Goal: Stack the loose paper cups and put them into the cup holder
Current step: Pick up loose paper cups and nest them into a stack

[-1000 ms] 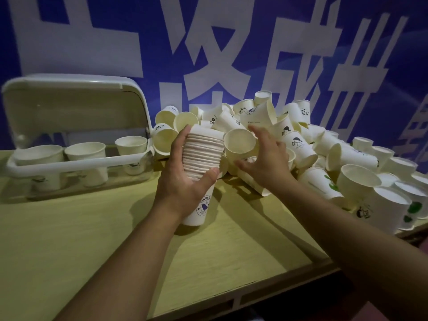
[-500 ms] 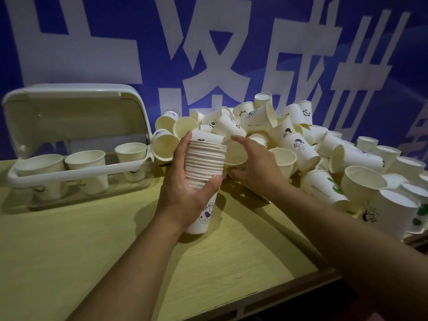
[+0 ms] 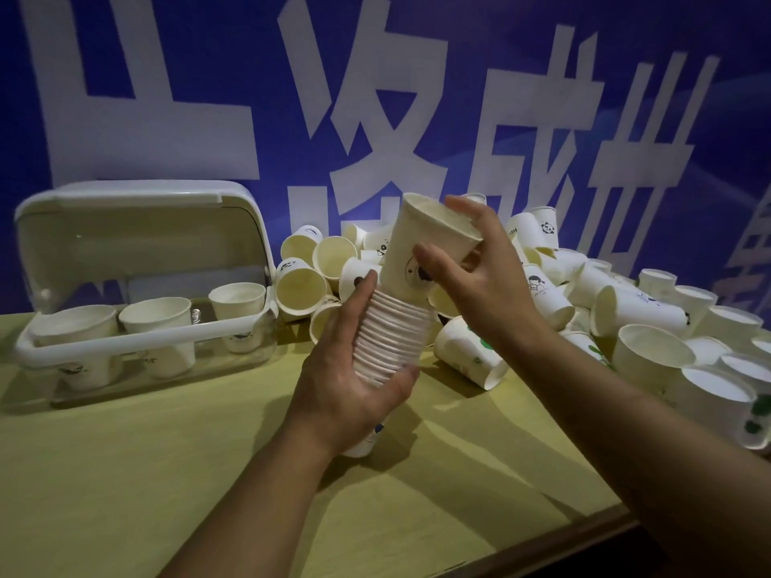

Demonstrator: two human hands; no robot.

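Sitting at the left of the frame, the cup holder (image 3: 146, 327) has its lid raised and three cups (image 3: 156, 314) in a row, their lower halves blurred behind the clear wall. At centre, the left hand (image 3: 354, 385) is wrapped around the stack (image 3: 392, 331), covering its lower part; only the base peeks out beneath the palm. Just above, the right hand (image 3: 479, 281) pinches a single cup (image 3: 425, 244), tilted, its bottom entering the stack's top. At right, the pile of loose cups (image 3: 626, 310) runs past the frame edge on the yellow table (image 3: 125, 473)
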